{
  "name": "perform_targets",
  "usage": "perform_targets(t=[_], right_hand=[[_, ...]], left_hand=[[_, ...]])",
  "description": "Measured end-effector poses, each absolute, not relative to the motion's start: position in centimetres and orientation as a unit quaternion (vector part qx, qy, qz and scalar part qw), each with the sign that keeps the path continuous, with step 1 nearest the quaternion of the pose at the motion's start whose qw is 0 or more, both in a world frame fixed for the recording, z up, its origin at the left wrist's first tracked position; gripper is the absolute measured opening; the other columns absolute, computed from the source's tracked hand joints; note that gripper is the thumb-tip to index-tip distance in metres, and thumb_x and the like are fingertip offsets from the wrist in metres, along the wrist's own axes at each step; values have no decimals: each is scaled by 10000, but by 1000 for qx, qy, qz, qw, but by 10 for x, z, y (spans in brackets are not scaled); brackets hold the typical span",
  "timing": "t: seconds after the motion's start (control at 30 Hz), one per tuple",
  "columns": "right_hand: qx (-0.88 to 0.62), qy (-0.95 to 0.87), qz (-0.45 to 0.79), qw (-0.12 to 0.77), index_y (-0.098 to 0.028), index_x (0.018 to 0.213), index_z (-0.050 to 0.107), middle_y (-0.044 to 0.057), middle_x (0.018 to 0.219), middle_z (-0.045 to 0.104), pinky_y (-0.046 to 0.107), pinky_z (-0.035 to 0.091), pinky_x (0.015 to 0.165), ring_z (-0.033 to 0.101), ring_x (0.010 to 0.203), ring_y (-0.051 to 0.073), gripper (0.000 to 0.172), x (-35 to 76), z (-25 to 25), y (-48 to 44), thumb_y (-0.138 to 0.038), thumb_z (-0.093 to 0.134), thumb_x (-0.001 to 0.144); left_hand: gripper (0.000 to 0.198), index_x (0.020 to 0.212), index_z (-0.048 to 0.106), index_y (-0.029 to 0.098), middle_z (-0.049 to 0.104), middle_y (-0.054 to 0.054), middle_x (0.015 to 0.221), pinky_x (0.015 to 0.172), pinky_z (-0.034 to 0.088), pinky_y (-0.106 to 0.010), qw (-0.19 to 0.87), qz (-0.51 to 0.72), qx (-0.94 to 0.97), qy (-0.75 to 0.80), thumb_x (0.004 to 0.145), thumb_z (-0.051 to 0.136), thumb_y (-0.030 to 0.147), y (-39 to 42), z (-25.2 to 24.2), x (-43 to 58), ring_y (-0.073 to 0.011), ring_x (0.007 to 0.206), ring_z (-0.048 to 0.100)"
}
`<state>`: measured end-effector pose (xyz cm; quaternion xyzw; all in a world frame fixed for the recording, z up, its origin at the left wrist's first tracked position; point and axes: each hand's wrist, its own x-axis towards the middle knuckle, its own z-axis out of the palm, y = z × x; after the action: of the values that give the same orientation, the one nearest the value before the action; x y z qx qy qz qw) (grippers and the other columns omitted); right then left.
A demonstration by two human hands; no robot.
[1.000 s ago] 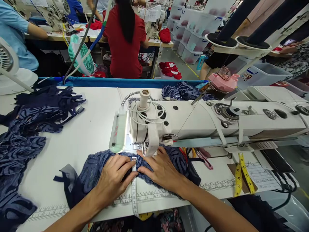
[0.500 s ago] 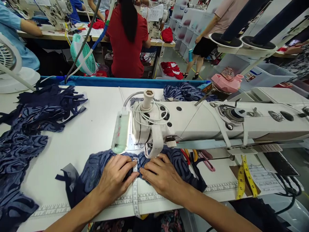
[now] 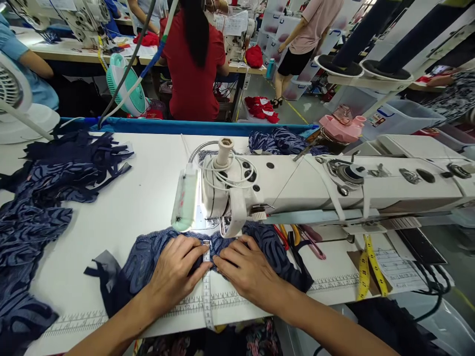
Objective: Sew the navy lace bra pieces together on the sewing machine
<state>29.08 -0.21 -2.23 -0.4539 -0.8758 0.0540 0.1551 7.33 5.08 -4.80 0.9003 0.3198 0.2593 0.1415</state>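
A navy lace bra [image 3: 139, 259] lies spread on the white table just in front of the sewing machine head [image 3: 222, 193]. Across its middle runs a white tape measure [image 3: 207, 296], hanging down over the table's front edge. My left hand [image 3: 180, 262] is closed, its thumb and forefinger on the tape's upper part against the lace. On the other side of the tape, my right hand [image 3: 245, 269] presses the bra with fingers together, the fingertips close to the tape. The machine's needle area is partly hidden behind its white guard.
A heap of navy lace pieces [image 3: 40, 198] covers the table's left side. Scissors [image 3: 284, 237] lie beneath the machine arm, right of the bra. A yellow tape measure [image 3: 365, 272] hangs at the right. A printed ruler [image 3: 330, 284] runs along the front edge. Other people work beyond.
Both hands keep almost the same place on the bra and the tape measure. The view has shifted slightly. In the background, a standing person has moved a little to the left.
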Motion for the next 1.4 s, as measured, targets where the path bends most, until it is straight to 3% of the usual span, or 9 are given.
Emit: perform_targets(t=[0.2,0.33,0.43,0.53,0.7,0.97,1.4], right_hand=[[-453,-877,35,157,-131,1146,608,60,880,635,412,334,922,547,849,187,264,286,-20,-15,-82,414,975],[-486,-853,82,171,-166,1133,614,54,869,628,388,364,867,545,831,186,283,280,-17,-36,-78,416,951],[-513,-827,128,190,-190,1158,603,41,871,627,339,386,773,542,793,176,218,265,-16,-51,-213,475,983],[-555,-793,138,210,-200,1254,557,42,901,630,330,404,749,565,804,187,310,246,-21,-60,-340,516,980],[-595,-751,161,238,-207,1201,554,38,902,644,331,442,808,612,828,191,258,234,-30,-67,-181,450,966],[-625,-637,319,320,-236,1012,599,-3,845,662,212,482,613,635,694,132,142,241,-27,-70,-188,508,915],[-634,-594,367,332,-230,998,642,-12,839,658,242,467,654,594,660,130,174,239,-31,-57,-137,553,880]], left_hand=[[190,1093,620,189,643,-79,982,746,453,-351,145,256,900,321,929,588,280,51,-50,72,-211,877,578],[189,1079,632,189,643,-74,967,732,451,-341,141,259,900,322,930,582,294,51,-48,73,-205,862,580],[177,1068,630,185,639,-71,965,722,439,-341,143,266,898,321,926,590,283,51,-47,74,-204,854,573],[166,1057,629,179,639,-71,965,715,433,-344,145,270,897,319,917,605,264,51,-46,74,-205,846,568],[188,1102,638,194,647,-61,946,741,460,-337,163,286,893,308,927,584,236,51,-44,71,-189,848,585],[194,1087,644,192,651,-60,926,765,492,-324,194,336,872,299,939,526,149,50,-45,70,-171,835,606],[295,1230,593,202,632,-64,957,765,471,-333,172,289,892,301,947,525,152,50,-50,70,-183,853,568]])
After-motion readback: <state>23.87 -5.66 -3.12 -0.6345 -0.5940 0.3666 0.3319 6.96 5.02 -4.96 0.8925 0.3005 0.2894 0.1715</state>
